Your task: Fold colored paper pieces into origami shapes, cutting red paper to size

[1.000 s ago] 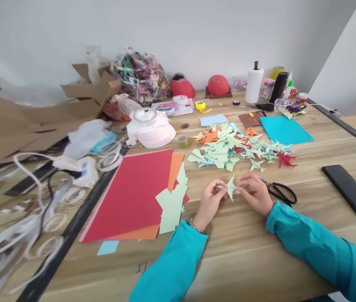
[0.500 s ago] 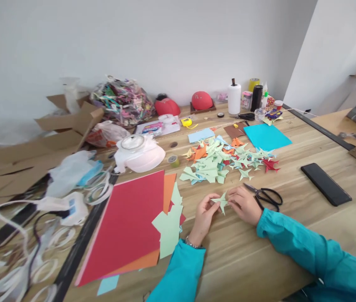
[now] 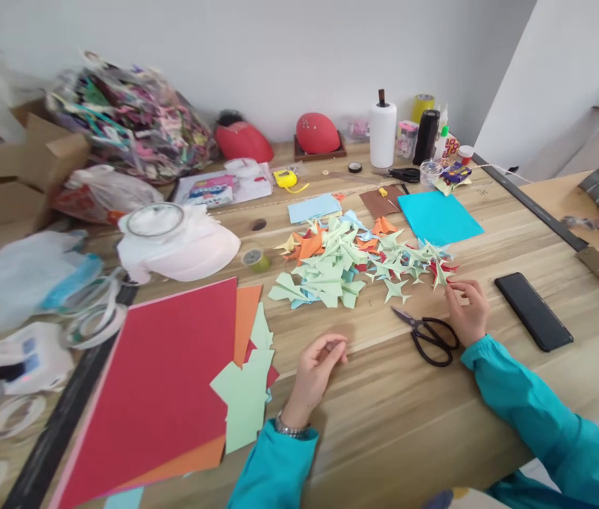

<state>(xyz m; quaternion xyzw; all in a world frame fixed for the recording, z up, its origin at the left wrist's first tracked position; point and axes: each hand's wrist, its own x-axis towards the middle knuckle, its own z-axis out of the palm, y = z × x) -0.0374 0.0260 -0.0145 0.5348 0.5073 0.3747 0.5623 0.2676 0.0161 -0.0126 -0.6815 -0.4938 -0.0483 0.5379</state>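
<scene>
My right hand (image 3: 466, 309) reaches to the right edge of a pile of folded paper shapes (image 3: 355, 261), mostly light green with some orange, red and blue. Its fingertips pinch a light green folded paper shape (image 3: 441, 273) that stands tilted at the pile's edge. My left hand (image 3: 316, 366) rests on the wooden table (image 3: 410, 424) nearer to me, fingers loosely curled with nothing visible in them. Black scissors (image 3: 429, 334) lie between the two hands. Both sleeves are teal.
Red and orange sheets (image 3: 156, 389) with light green offcuts (image 3: 244, 396) lie at the left. A black phone (image 3: 532, 311) lies at the right, a teal sheet (image 3: 437, 215) behind the pile. A white lidded container (image 3: 177, 240), tape rolls, bags and cardboard crowd the left and back.
Both hands held the green shape together in front of me; now my right hand has carried it right to the pile's edge, and my left hand has let go and stays behind. The view swung left and closer.
</scene>
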